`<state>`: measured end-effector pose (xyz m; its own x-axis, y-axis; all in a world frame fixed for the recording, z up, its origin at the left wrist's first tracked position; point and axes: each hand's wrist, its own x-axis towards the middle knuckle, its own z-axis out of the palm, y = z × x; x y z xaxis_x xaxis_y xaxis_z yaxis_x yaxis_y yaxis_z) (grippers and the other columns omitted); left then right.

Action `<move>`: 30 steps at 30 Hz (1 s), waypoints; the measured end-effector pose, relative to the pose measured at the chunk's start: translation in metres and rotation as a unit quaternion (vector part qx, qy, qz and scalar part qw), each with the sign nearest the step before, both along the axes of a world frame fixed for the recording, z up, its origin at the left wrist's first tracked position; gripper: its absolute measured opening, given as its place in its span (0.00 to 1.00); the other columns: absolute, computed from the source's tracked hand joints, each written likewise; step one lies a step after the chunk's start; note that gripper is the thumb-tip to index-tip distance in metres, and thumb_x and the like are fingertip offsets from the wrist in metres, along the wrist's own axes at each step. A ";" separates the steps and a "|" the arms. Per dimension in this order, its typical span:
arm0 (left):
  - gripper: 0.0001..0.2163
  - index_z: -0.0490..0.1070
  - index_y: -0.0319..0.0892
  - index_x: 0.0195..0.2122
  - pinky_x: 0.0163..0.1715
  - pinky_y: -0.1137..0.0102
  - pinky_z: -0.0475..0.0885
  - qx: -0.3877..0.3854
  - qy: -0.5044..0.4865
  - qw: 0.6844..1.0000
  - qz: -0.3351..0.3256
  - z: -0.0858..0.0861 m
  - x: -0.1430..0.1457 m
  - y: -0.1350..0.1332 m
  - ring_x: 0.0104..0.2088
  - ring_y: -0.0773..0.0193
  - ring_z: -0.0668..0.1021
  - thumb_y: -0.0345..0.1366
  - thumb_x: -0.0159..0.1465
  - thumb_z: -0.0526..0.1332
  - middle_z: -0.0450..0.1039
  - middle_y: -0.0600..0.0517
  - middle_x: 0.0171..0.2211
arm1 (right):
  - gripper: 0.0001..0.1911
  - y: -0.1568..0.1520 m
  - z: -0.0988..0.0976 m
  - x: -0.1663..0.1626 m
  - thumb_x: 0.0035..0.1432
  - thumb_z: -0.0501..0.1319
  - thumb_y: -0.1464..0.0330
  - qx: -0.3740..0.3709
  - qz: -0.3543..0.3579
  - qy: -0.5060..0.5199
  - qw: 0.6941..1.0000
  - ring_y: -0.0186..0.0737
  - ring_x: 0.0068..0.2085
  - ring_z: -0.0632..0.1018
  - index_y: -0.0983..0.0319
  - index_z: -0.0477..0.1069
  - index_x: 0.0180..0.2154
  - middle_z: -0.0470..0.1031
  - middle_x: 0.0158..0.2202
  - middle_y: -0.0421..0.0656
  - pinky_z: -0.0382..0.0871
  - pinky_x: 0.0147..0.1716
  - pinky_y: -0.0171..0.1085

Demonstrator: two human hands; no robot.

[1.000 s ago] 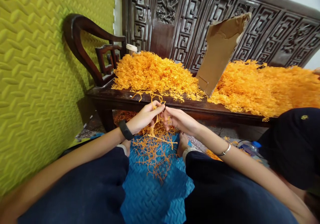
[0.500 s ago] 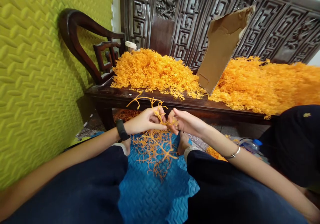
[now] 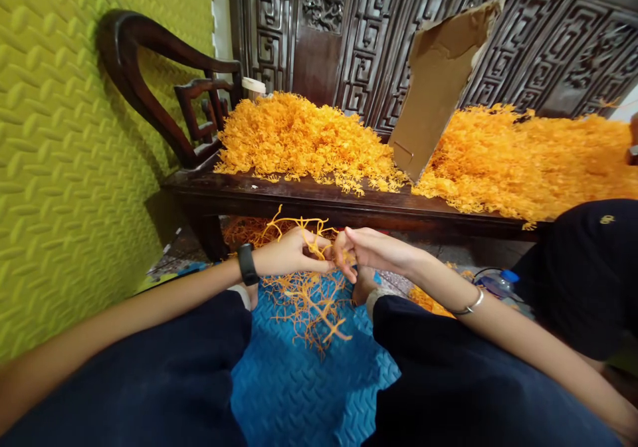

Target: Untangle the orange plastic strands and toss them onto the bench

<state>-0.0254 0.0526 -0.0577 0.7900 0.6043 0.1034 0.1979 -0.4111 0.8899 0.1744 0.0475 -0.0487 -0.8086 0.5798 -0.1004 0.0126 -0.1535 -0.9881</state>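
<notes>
My left hand (image 3: 288,254), with a black band on its wrist, pinches a branching orange plastic sprig (image 3: 299,231) whose twigs stick up above the fingers. My right hand (image 3: 371,251), with a silver bangle on its wrist, pinches the same tangle from the right; the fingertips of both hands nearly touch. Below them a loose pile of orange sprigs (image 3: 312,304) lies on a blue foam mat (image 3: 304,380) between my knees. Both hands are closed.
A dark carved wooden bench (image 3: 299,198) stands in front, heaped with orange sprigs on the left (image 3: 299,138) and on the right (image 3: 523,158), with a cardboard sheet (image 3: 433,82) leaning between them. A green padded wall (image 3: 74,135) is at left. A plastic bottle (image 3: 496,281) lies on the floor at right.
Both hands have dropped slightly and the sprig in my left hand has turned so that its twigs now stand above the fingers. The camera has shifted a little.
</notes>
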 end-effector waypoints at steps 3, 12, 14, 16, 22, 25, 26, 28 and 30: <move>0.07 0.67 0.37 0.23 0.21 0.76 0.57 0.009 0.019 0.999 -0.028 0.002 -0.002 -0.001 0.20 0.74 0.61 0.34 0.56 0.59 0.61 0.59 0.19 | 0.22 0.000 0.000 0.003 0.62 0.52 0.54 0.017 0.018 -0.006 1.000 0.28 0.22 0.71 0.67 0.69 0.29 0.70 0.23 0.40 0.64 0.25 0.31; 0.09 0.66 0.38 0.25 0.18 0.78 0.59 -0.016 -0.001 0.999 0.048 0.011 -0.015 -0.004 0.17 0.75 0.63 0.38 0.56 0.61 0.63 0.59 0.20 | 0.16 -0.003 0.021 0.033 0.61 0.55 0.61 0.171 -0.158 0.004 0.972 0.31 0.24 0.71 0.65 0.67 0.26 0.68 0.23 0.40 0.65 0.27 0.34; 0.08 0.66 0.39 0.27 0.18 0.77 0.63 -0.046 -0.040 0.994 0.086 0.014 -0.015 -0.005 0.18 0.75 0.67 0.37 0.55 0.62 0.65 0.59 0.21 | 0.11 0.001 0.029 0.040 0.60 0.56 0.63 0.294 -0.265 0.007 0.918 0.33 0.28 0.74 0.63 0.68 0.30 0.71 0.27 0.41 0.67 0.32 0.36; 0.07 0.65 0.39 0.29 0.20 0.77 0.67 -0.070 -0.083 0.986 0.123 0.016 -0.014 -0.004 0.19 0.73 0.70 0.36 0.56 0.62 0.67 0.58 0.22 | 0.09 0.015 0.041 0.049 0.60 0.56 0.63 0.436 -0.398 0.011 0.807 0.35 0.32 0.75 0.61 0.68 0.32 0.71 0.29 0.41 0.69 0.36 0.37; 0.09 0.63 0.39 0.32 0.24 0.73 0.73 -0.144 -0.173 0.949 0.220 0.014 -0.015 0.000 0.21 0.69 0.76 0.38 0.57 0.62 0.72 0.54 0.24 | 0.18 0.115 0.069 0.080 0.57 0.56 0.57 0.599 -0.475 -0.187 0.617 0.47 0.51 0.70 0.60 0.68 0.46 0.69 0.49 0.48 0.62 0.52 0.48; 0.10 0.63 0.37 0.36 0.27 0.72 0.74 -0.174 -0.191 0.937 0.234 0.015 -0.018 0.000 0.25 0.68 0.77 0.38 0.59 0.60 0.73 0.52 0.28 | 0.26 0.150 0.056 0.076 0.56 0.57 0.56 0.488 -0.436 -0.285 0.701 0.51 0.56 0.66 0.63 0.65 0.52 0.65 0.55 0.52 0.57 0.56 0.52; 0.10 0.64 0.37 0.38 0.28 0.72 0.74 -0.178 -0.195 0.936 0.233 0.015 -0.019 0.000 0.26 0.68 0.77 0.37 0.59 0.60 0.73 0.51 0.29 | 0.28 0.154 0.049 0.070 0.55 0.58 0.55 0.455 -0.443 -0.277 0.721 0.51 0.57 0.65 0.63 0.64 0.53 0.64 0.57 0.53 0.56 0.56 0.52; 0.14 0.63 0.37 0.44 0.30 0.70 0.75 -0.176 -0.203 0.937 0.224 0.016 -0.020 0.000 0.29 0.67 0.78 0.35 0.58 0.61 0.73 0.49 0.33 | 0.30 0.152 0.036 0.053 0.54 0.57 0.51 0.413 -0.455 -0.233 0.754 0.50 0.56 0.66 0.65 0.66 0.50 0.65 0.55 0.54 0.59 0.55 0.50; 0.21 0.61 0.37 0.50 0.33 0.68 0.75 -0.172 -0.205 0.940 0.210 0.015 -0.022 0.000 0.31 0.66 0.78 0.31 0.56 0.62 0.72 0.47 0.38 | 0.31 0.139 0.027 0.029 0.54 0.52 0.45 0.384 -0.437 -0.204 0.787 0.47 0.47 0.74 0.67 0.71 0.41 0.74 0.45 0.54 0.68 0.47 0.45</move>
